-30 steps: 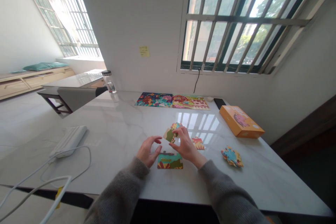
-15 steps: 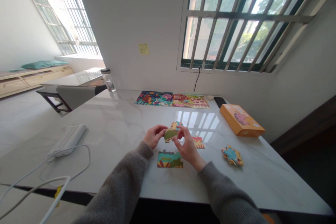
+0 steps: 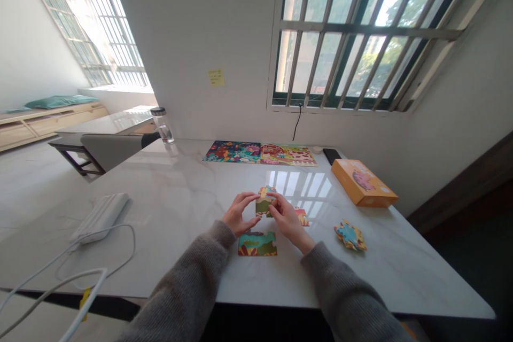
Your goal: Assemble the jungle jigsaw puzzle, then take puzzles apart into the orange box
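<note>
My left hand [image 3: 239,214] and my right hand [image 3: 286,218] both pinch a green and yellow puzzle piece [image 3: 263,205], held just above the white marble table [image 3: 180,197]. Directly below it, near my wrists, lies a joined strip of puzzle pieces [image 3: 257,243] showing green and red. Another loose piece [image 3: 302,217] lies just right of my right hand, partly hidden by it. A small pile of blue and yellow pieces [image 3: 350,235] sits farther right.
Two finished puzzles [image 3: 259,153] lie at the table's far edge by the wall. An orange box [image 3: 363,183] and a black phone [image 3: 332,156] are at the far right. A white power strip [image 3: 100,217] with cables lies left; a clear bottle [image 3: 161,125] stands far left.
My left hand rose from beside the joined strip and took hold of the piece that my right hand was holding alone. The piece has come slightly lower and nearer.
</note>
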Action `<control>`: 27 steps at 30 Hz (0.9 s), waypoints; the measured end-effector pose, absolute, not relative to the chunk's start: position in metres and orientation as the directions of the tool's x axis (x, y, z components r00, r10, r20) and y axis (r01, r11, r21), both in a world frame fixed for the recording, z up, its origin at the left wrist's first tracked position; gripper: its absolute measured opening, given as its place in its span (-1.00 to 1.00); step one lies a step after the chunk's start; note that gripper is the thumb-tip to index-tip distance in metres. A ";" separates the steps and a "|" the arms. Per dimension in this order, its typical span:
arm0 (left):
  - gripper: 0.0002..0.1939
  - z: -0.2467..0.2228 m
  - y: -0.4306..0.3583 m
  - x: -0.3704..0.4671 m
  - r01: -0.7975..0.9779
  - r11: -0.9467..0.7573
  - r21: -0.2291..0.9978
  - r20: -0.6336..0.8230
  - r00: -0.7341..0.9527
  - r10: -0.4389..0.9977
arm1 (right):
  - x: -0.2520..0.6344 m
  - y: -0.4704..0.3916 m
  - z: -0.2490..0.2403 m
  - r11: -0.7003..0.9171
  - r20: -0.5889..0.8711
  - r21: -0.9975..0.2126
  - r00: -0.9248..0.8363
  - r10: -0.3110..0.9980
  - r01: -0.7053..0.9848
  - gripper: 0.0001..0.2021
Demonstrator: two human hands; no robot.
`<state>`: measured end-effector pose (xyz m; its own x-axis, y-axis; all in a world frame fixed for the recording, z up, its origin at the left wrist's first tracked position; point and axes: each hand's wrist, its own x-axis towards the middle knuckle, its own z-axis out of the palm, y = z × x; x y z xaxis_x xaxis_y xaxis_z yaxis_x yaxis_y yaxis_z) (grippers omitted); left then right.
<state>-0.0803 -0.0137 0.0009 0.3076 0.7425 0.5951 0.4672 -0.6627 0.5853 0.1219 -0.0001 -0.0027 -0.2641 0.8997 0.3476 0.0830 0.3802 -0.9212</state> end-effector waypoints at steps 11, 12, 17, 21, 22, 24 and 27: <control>-0.67 -0.006 -0.006 -0.097 0.578 -0.668 0.469 0.588 0.360 0.725 | 0.124 -0.002 0.000 0.372 0.336 -0.914 -0.211 0.918 0.164 -0.65; -0.69 -0.006 -0.005 -0.102 0.609 -0.646 0.461 0.563 0.363 0.743 | 0.125 -0.001 0.001 0.380 0.347 -0.905 -0.184 0.920 0.190 -0.65; -0.73 -0.007 -0.003 -0.119 0.802 -0.449 0.395 0.341 0.325 0.882 | 0.131 0.001 0.004 0.409 0.385 -0.876 -0.141 0.912 0.257 -0.66; -0.75 -0.014 -0.001 -0.121 0.857 -0.356 0.373 0.258 0.273 0.927 | 0.132 0.000 0.004 0.438 0.403 -0.849 -0.173 0.898 0.294 -0.68; -0.76 -0.017 0.001 -0.122 0.854 -0.359 0.377 0.268 0.271 0.925 | 0.132 -0.001 0.004 0.448 0.410 -0.840 -0.183 0.893 0.305 -0.68; -0.77 -0.023 0.004 -0.123 0.844 -0.374 0.385 0.301 0.268 0.915 | 0.131 -0.001 0.004 0.472 0.427 -0.820 -0.202 0.881 0.325 -0.70; -0.78 -0.030 0.009 -0.122 0.847 -0.364 0.388 0.338 0.237 0.911 | 0.131 -0.001 0.002 0.508 0.454 -0.786 -0.228 0.861 0.354 -0.70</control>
<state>-0.1224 0.0086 -0.0303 0.2368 0.9107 0.3384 0.8466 -0.3643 0.3879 0.1312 -0.0013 0.0022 -0.2284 0.8613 0.4539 0.3536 0.5078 -0.7855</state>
